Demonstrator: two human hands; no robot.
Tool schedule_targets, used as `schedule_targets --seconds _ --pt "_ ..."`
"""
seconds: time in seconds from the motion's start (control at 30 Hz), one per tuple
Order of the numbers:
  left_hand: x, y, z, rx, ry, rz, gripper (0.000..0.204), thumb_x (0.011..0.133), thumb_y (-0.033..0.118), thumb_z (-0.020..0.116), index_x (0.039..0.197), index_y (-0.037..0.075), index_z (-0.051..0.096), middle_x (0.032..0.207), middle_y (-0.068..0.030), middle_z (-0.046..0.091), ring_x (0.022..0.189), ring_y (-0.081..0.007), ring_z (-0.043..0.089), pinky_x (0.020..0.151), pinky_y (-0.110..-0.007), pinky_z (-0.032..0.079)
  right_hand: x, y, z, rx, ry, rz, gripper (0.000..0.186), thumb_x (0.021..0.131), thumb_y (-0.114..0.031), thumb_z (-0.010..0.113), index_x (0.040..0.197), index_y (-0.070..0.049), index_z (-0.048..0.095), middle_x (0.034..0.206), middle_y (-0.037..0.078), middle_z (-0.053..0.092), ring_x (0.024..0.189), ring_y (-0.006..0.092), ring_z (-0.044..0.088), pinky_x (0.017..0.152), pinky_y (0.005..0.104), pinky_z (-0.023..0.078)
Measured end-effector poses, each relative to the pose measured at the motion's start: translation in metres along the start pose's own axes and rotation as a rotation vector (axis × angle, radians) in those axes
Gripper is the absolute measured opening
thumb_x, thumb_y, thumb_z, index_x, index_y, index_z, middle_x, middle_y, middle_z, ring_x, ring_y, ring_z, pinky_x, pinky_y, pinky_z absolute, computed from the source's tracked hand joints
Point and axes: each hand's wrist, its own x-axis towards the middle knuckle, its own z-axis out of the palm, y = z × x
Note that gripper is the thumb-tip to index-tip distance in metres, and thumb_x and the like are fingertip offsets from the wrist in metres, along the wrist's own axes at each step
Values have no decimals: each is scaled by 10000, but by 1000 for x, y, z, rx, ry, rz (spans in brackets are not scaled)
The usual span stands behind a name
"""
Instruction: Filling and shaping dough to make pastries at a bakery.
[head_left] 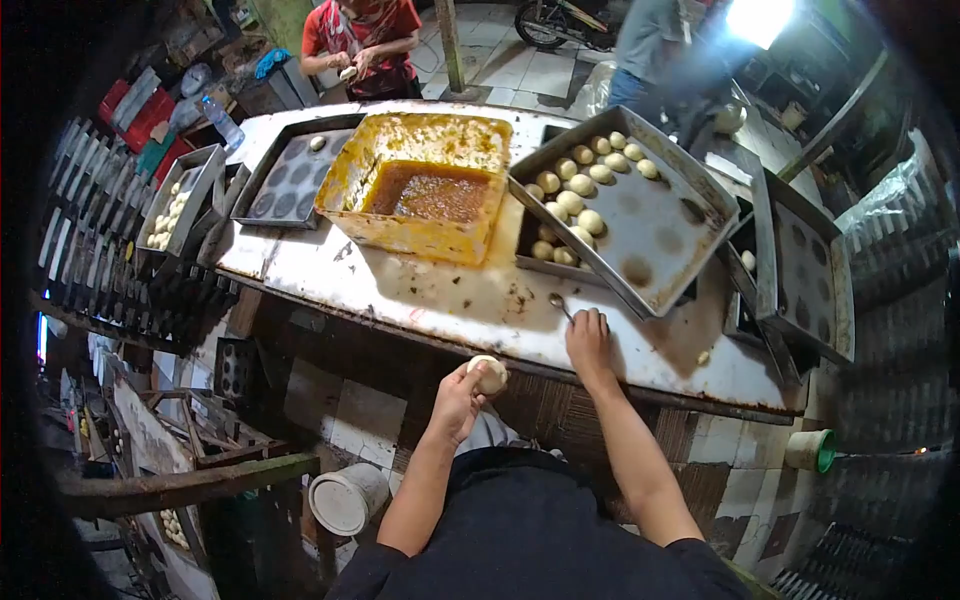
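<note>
My left hand [463, 398] holds a pale, flattened dough round [490, 370] just off the table's front edge, thumb pressed on it. My right hand [589, 343] rests on the stained white tabletop [480, 315], its curled fingers at the handle of a metal spoon [557, 301], seemingly gripping it. Behind my hands stands a yellow plastic tub [350, 229] with brown, wet filling [430, 190]. To its right a tilted metal tray [655, 255] with several dough balls [570, 202] lies over another tray. A small dough scrap [703, 357] lies right of my right hand.
Metal trays [280, 180] [805, 280] stand at both table ends. Across the table are a person in red [355, 50], another in grey [645, 50], and a wooden post [450, 45]. Buckets [340, 500] [810, 450] and a wooden frame [190, 480] are on the floor.
</note>
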Motion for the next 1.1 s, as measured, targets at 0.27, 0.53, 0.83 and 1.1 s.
schedule_targets --seconds 0.27,0.53,0.83,1.1 --pt "88 120 -109 149 10 5 333 1050 275 631 1204 -19 652 1070 -87 747 985 -155 694 913 -306 529 158 -183 -89 300 198 -176 106 959 -15 626 1042 26 679 983 199 631 887 387 648 774 442 523" --pt "143 235 -143 298 -123 -110 370 1019 313 683 1140 -37 683 998 -71 724 942 -115 649 885 -285 514 369 -245 34 -294 -302 -513 173 839 -27 638 995 -26 711 931 198 677 771 387 706 663 479 574" --pt "148 205 -199 232 4 -100 374 1020 325 679 1094 -41 699 965 -60 724 890 -105 615 824 -274 491 383 -274 78 -426 -536 -572 72 809 -44 666 779 -1 714 912 219 700 747 387 735 646 480 599" --pt "154 225 -155 295 -49 -99 355 1037 307 653 1127 -36 670 996 -67 734 949 -126 662 902 -299 519 380 -273 57 69 -831 -260 250 815 -77 675 1028 13 769 991 248 734 852 367 732 785 457 582"
